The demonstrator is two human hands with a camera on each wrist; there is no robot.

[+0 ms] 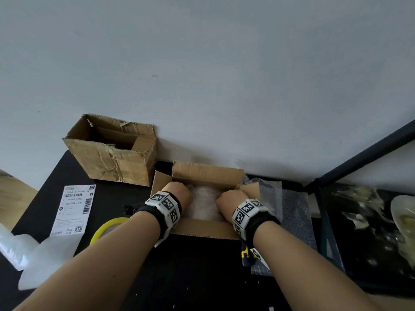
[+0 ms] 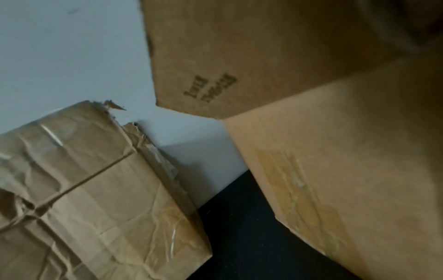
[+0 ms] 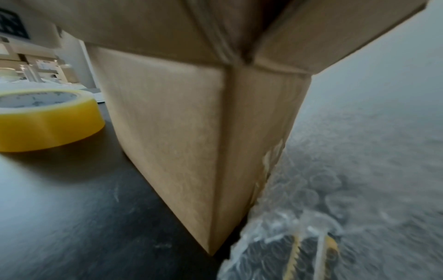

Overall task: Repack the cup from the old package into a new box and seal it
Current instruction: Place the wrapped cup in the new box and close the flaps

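The new cardboard box [image 1: 203, 228] stands open on the black table, its flaps up; its outer walls fill the left wrist view [image 2: 335, 170] and the right wrist view [image 3: 191, 142]. A bubble-wrapped bundle [image 1: 205, 205] lies inside it; the cup itself is hidden in the wrap. My left hand [image 1: 179, 191] is on the bundle's left side and my right hand [image 1: 231, 198] on its right. Both have their fingers bent down round it, fingertips hidden in the box. The crumpled old box [image 1: 112, 153] [image 2: 95, 199] stands open at the back left.
A yellow tape roll [image 1: 101, 230] [image 3: 48, 121] lies left of the new box, beside a shipping label [image 1: 74, 209]. A bubble-wrap sheet [image 1: 292, 212] [image 3: 335, 189] and a yellow-black knife [image 1: 249, 254] lie to the right. Clear plastic packing [image 1: 33, 254] is front left. The wall stands right behind the boxes.
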